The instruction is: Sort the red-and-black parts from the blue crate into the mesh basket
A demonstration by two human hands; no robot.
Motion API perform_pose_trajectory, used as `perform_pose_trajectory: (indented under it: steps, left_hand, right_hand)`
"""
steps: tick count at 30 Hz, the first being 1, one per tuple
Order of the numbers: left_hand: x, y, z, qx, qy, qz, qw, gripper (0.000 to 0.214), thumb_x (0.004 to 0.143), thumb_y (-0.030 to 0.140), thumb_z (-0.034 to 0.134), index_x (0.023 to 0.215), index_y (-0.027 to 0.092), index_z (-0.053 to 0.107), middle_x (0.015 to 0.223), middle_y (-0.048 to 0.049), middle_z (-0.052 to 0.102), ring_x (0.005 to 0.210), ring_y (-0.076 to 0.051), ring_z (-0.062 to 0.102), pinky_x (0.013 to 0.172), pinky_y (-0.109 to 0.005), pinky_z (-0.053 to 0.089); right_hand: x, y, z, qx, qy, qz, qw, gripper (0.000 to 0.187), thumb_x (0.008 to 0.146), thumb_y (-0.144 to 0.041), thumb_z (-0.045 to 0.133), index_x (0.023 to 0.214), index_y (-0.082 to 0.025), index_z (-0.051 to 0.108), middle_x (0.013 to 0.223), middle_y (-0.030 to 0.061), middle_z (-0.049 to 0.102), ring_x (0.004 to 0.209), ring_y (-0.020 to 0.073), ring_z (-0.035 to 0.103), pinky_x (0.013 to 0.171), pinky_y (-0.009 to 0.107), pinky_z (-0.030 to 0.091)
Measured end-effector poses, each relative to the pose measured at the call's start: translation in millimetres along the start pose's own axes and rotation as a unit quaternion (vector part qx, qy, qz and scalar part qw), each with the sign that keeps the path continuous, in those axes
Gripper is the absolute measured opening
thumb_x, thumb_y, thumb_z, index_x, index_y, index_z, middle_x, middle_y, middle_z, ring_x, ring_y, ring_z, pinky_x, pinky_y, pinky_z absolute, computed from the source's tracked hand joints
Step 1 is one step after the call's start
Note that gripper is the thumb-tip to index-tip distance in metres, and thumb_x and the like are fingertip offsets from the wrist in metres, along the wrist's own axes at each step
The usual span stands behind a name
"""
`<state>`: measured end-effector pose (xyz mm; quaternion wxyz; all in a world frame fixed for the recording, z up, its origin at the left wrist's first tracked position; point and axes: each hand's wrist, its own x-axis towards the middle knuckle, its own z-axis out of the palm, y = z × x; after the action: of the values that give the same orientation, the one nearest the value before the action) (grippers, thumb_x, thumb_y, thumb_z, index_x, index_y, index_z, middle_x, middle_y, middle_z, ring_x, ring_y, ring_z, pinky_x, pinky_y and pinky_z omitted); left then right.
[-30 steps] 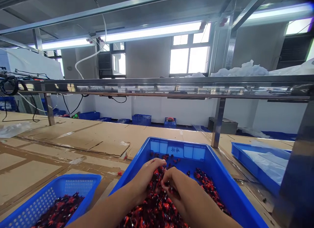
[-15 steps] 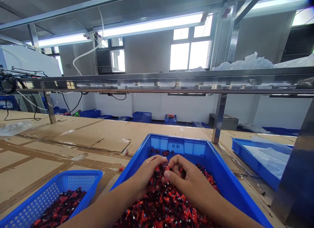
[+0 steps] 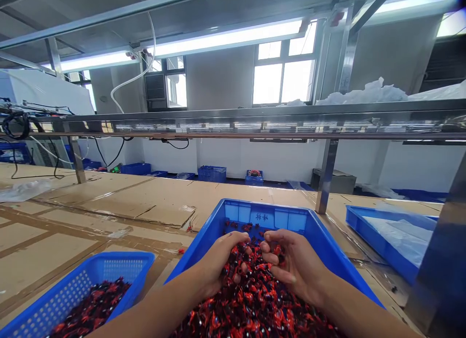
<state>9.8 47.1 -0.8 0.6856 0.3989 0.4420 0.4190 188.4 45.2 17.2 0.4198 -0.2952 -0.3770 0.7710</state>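
A deep blue bin (image 3: pixel 329 245) holds a heap of small, shiny red-and-black pieces (image 3: pixel 251 299), too small for me to tell their kind. Over the heap, my left hand (image 3: pixel 222 255) cups several of these pieces between thumb and curled fingers. My right hand (image 3: pixel 298 260) is beside it, a short gap away, fingers bent inward with a few dark red pieces showing against the palm. To the left, a blue perforated basket (image 3: pixel 122 262) contains more pieces of the same look.
Brown cardboard (image 3: pixel 153 216) held with tape covers the table. At right stands a shallow blue tray (image 3: pixel 378 245) with white plastic sheeting, near a metal post (image 3: pixel 327 177). A metal shelf (image 3: pixel 233 122) spans the table. One loose red piece (image 3: pixel 181 250) lies beside the bin.
My right hand has moved right, away from my left hand, and its fingers have loosened. The left hand stays nearly in place, still cupping pieces.
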Motion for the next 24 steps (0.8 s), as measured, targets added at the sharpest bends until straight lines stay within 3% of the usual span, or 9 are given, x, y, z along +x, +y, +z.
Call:
perform_pose_trajectory:
  steps: [2,4,5,7,8,10,13,17,24]
  left_hand:
    - [0.3,-0.1,0.3,0.001,0.0,0.0,1.0,0.036,0.074,0.05,0.066,0.093,0.02,0.06,0.081,0.0005,0.06,0.052,-0.008,0.052,0.038,-0.016,0.027]
    - [-0.1,-0.5,1.5,0.015,-0.007,0.008,1.0,0.035,0.074,0.051,0.065,0.089,0.02,0.061,0.075,0.0005,0.059,0.053,-0.01,0.052,0.039,-0.016,0.029]
    - [-0.7,-0.8,2.6,0.023,-0.012,0.016,1.0,0.034,0.075,0.051,0.064,0.087,0.02,0.061,0.072,0.0006,0.058,0.053,-0.01,0.052,0.039,-0.017,0.029]
    - [-2.9,-2.1,6.0,0.032,-0.02,0.038,0.999,0.031,0.076,0.05,0.063,0.082,0.02,0.06,0.069,0.0007,0.057,0.052,-0.01,0.05,0.039,-0.018,0.03]
    - [-4.3,-3.0,8.2,0.032,-0.022,0.047,0.998,0.031,0.076,0.05,0.062,0.08,0.02,0.06,0.069,0.0008,0.057,0.051,-0.01,0.049,0.039,-0.018,0.03]
    - [-7.3,-5.4,12.7,0.026,-0.02,0.05,0.998,0.033,0.077,0.054,0.061,0.079,0.02,0.06,0.072,0.0009,0.058,0.049,-0.009,0.047,0.038,-0.018,0.029]
    - [-10.6,-9.1,17.5,0.018,-0.002,0.007,1.0,0.042,0.076,0.063,0.06,0.086,0.022,0.063,0.075,0.0004,0.06,0.05,-0.01,0.049,0.037,-0.018,0.029]
    - [-11.0,-9.8,18.1,-0.001,0.015,-0.045,0.999,0.049,0.073,0.067,0.062,0.094,0.023,0.065,0.078,-0.0008,0.061,0.053,-0.011,0.051,0.038,-0.017,0.03]
    - [-11.7,-4.0,16.6,-0.032,-0.032,-0.095,0.994,0.054,0.073,0.068,0.062,0.074,0.014,0.066,0.066,-0.002,0.057,0.051,-0.009,0.051,0.035,-0.015,0.026]
  right_hand:
    - [-2.4,3.1,3.5,-0.103,-0.006,0.017,0.995,0.026,0.086,-0.039,0.05,0.07,-0.02,0.045,0.053,-0.008,0.036,0.038,0.0055,0.016,0.034,0.019,0.008]
    - [-5.0,8.1,8.4,-0.26,0.003,-0.048,0.964,0.024,0.085,-0.041,0.055,0.074,-0.021,0.047,0.051,-0.01,0.032,0.039,0.0066,0.018,0.037,0.019,0.011]
    - [-6.5,11.0,10.9,-0.352,0.019,-0.111,0.929,0.019,0.084,-0.038,0.058,0.078,-0.021,0.05,0.051,-0.01,0.034,0.041,0.0076,0.023,0.04,0.02,0.016]
    - [-9.3,16.8,14.9,-0.515,0.05,-0.221,0.827,0.013,0.082,-0.033,0.063,0.085,-0.022,0.057,0.051,-0.0093,0.037,0.048,0.0101,0.034,0.048,0.022,0.023]
    - [-10.4,19.5,16.2,-0.571,0.06,-0.251,0.78,0.013,0.081,-0.032,0.065,0.087,-0.022,0.059,0.051,-0.0089,0.037,0.05,0.0111,0.037,0.051,0.023,0.025]
    - [-11.4,23.9,17.0,-0.632,0.071,-0.269,0.724,0.018,0.079,-0.033,0.067,0.092,-0.022,0.061,0.053,-0.0083,0.04,0.052,0.0125,0.04,0.053,0.024,0.025]
    - [-9.9,26.6,15.4,-0.668,0.066,-0.276,0.688,0.023,0.078,-0.029,0.069,0.099,-0.023,0.062,0.056,-0.0074,0.045,0.054,0.0138,0.044,0.054,0.025,0.026]
    - [-7.8,23.7,13.1,-0.688,0.039,-0.284,0.667,0.024,0.081,-0.026,0.067,0.105,-0.026,0.064,0.059,-0.0066,0.051,0.056,0.015,0.049,0.056,0.025,0.029]
    - [-12.6,19.2,10.7,-0.688,0.009,-0.345,0.638,0.021,0.091,-0.026,0.054,0.108,-0.023,0.066,0.065,-0.002,0.062,0.058,0.0156,0.054,0.058,0.026,0.034]
